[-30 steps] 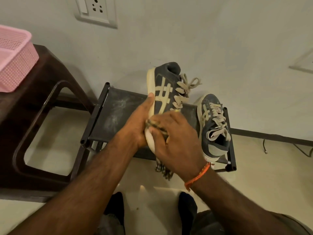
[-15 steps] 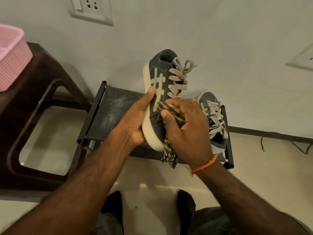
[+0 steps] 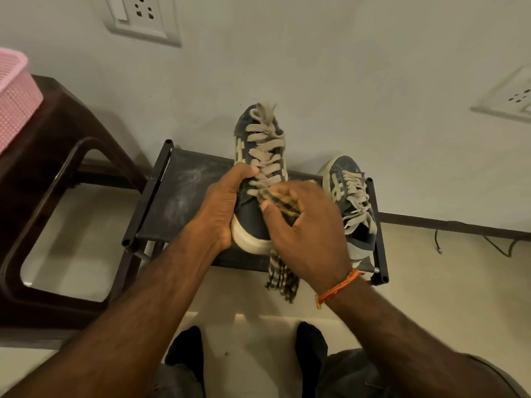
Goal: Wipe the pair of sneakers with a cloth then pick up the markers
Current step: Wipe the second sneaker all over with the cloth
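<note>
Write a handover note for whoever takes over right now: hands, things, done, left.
Left hand: grips the held sneaker at its toe end, laces up.
Right hand: holds the cloth against that sneaker's toe; the cloth's tail hangs below.
Second sneaker: lies on the black rack, to the right, untouched.
Done: nothing complete; the first sneaker is mid-wipe.
Left: finish this sneaker, wipe the second, then pick up the markers, which are not in view.
</note>
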